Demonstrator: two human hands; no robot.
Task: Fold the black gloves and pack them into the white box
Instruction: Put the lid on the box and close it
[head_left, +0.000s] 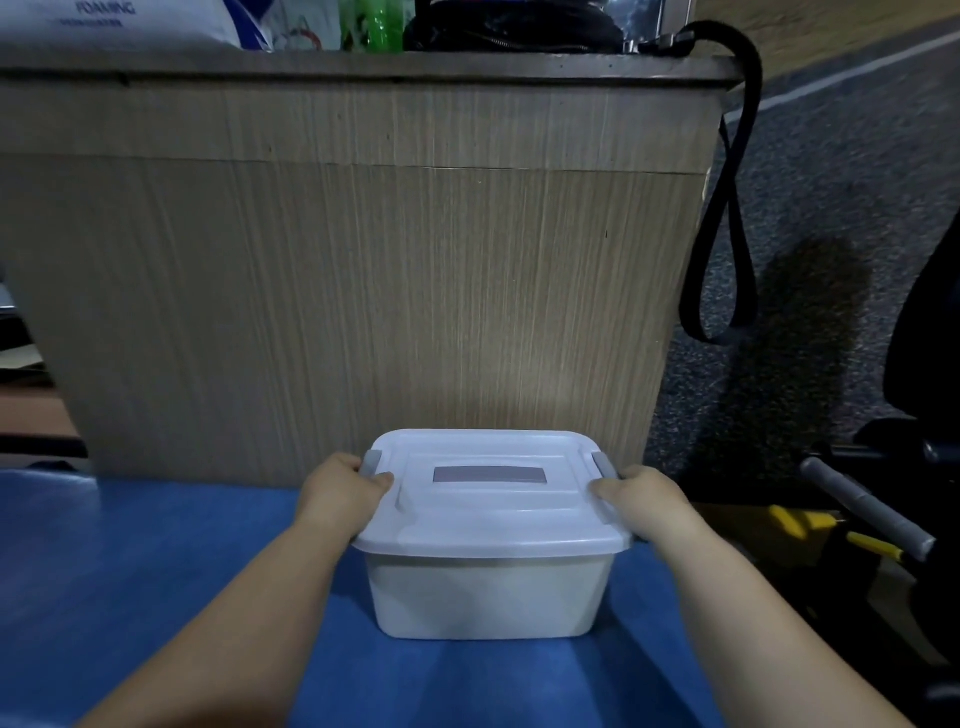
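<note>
White box (488, 587) sits on blue surface (156, 561) before a wooden partition (363, 260).

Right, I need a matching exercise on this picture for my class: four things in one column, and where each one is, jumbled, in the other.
1. lid
2. black strap
3. left hand
4. blue surface

A. hangs off the wooden counter
B. lies under the white box
C. grips the box's left side
D. sits shut on the box

Pairs: 1-D, 2-A, 3-C, 4-B
</note>
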